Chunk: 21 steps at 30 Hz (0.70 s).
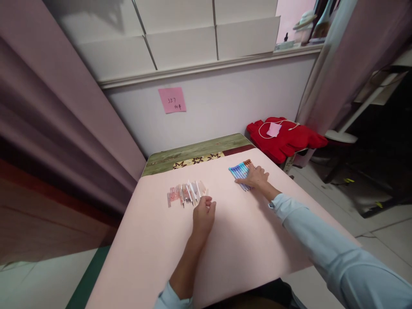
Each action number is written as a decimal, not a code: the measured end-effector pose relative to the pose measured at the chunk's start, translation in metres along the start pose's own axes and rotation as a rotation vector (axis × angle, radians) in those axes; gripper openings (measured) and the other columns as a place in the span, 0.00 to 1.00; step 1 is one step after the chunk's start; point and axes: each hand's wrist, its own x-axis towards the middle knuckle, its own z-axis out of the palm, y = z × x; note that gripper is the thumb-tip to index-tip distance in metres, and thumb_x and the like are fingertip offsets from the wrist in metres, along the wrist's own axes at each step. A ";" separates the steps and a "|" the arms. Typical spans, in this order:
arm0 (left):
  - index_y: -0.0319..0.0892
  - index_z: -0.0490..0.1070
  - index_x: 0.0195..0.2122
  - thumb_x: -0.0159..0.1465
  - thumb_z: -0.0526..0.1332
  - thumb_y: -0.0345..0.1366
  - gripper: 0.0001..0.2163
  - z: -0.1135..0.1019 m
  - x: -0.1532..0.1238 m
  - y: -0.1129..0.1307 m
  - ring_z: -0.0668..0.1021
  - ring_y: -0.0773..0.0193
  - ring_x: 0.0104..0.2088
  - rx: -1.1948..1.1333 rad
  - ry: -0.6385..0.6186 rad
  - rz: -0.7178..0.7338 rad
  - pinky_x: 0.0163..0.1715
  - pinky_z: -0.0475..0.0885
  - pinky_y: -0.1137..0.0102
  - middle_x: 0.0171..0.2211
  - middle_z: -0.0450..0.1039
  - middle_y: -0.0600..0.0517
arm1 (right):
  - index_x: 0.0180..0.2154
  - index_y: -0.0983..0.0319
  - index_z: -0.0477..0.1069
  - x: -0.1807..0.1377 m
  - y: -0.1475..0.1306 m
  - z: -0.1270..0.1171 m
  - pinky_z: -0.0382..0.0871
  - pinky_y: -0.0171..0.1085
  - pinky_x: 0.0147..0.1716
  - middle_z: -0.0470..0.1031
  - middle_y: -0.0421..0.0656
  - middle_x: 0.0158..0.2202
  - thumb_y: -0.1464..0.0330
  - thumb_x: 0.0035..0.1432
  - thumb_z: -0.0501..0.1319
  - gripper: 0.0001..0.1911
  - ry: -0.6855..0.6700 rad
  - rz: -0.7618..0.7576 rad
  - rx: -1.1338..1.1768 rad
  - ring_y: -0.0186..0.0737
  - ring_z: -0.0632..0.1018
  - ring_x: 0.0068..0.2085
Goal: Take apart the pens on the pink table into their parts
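Note:
My right hand (256,177) lies over a row of slim pens (238,171), its thumb and fingers spread. The pens lie side by side, mostly blue and purple with light-blue ends, and brown ends show at the right. The hand hides part of the row. My left hand (204,212) is just in front of a loose group of clear and pinkish strips (175,193) and thin white pens (194,191) with dark tips. Its fingers are loosely bent, thumb apart, and I see nothing held in them.
A pale pink sheet (154,249) covers most of the table, whose green wood-pattern end (193,148) shows by the wall. A pink note (172,100) is on the wall. Red cloth (283,139) with a white cord lies beyond the right corner. Curtains (64,107) hang at the left.

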 end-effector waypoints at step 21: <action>0.38 0.57 0.65 0.70 0.46 0.50 0.28 0.115 0.184 -0.005 0.54 0.54 0.68 0.323 -0.334 0.481 0.66 0.50 0.56 0.68 0.51 0.39 | 0.66 0.59 0.48 -0.003 0.006 0.006 0.52 0.51 0.54 0.60 0.57 0.57 0.39 0.39 0.65 0.59 0.054 -0.270 0.049 0.61 0.64 0.58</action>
